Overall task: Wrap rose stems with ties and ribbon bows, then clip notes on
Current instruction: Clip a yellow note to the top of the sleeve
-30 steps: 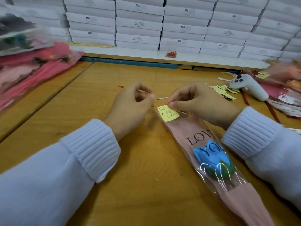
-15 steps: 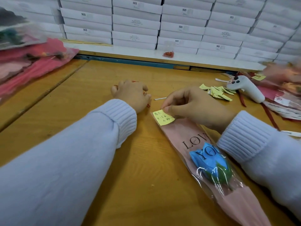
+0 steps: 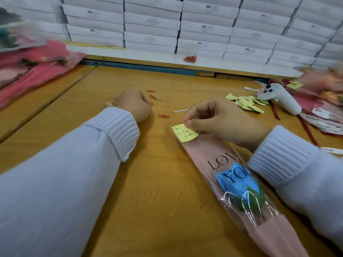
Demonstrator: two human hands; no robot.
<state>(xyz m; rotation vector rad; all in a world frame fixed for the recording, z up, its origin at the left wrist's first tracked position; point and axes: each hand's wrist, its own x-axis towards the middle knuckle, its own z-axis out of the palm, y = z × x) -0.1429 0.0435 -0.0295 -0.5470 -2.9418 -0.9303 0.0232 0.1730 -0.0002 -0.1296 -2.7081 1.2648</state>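
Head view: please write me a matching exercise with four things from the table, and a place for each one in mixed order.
1 yellow note
2 blue rose
3 white handheld device
4 left hand

a inside the pink sleeve
b pinched by the right hand
c beside loose red paper clips
d next to a pile of yellow notes

Pairs: 1-b, 2-a, 3-d, 4-c

The desk [image 3: 167, 191] is smooth yellow wood with a slight sheen. Glossy clear plastic covers the matt pink paper sleeve [image 3: 206, 151]. The sticky note [image 3: 184, 133] is matt yellow paper; the cuffs [image 3: 118, 127] are ribbed knit.
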